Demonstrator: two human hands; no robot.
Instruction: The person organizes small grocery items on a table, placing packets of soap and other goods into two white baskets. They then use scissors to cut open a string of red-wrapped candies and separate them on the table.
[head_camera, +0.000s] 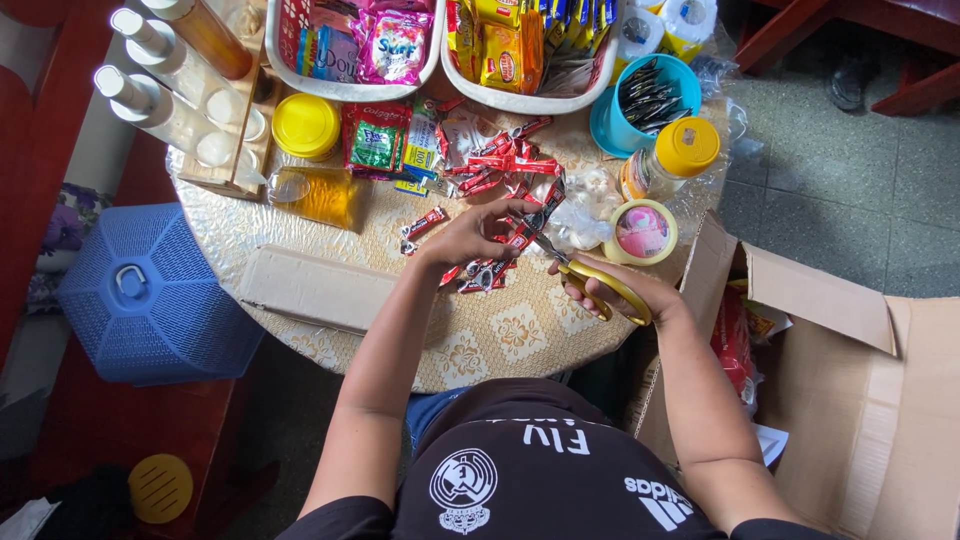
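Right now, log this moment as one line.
right hand: holds yellow-handled scissors | left hand: holds red sachet strip | blades at strip | round patterned table

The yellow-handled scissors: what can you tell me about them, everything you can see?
The scissors have thick yellow handles, apparently plastic, and slim metal blades. The right hand holds the handles, fingers through the loops. The blades point up and left over the round table, their tips at a strip of red sachets held by the left hand.

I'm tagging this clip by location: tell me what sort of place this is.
Probably a small home shop or stall: white baskets packed with sachets, a round table strewn with red sachet strips, and an open cardboard box of stock beside it.
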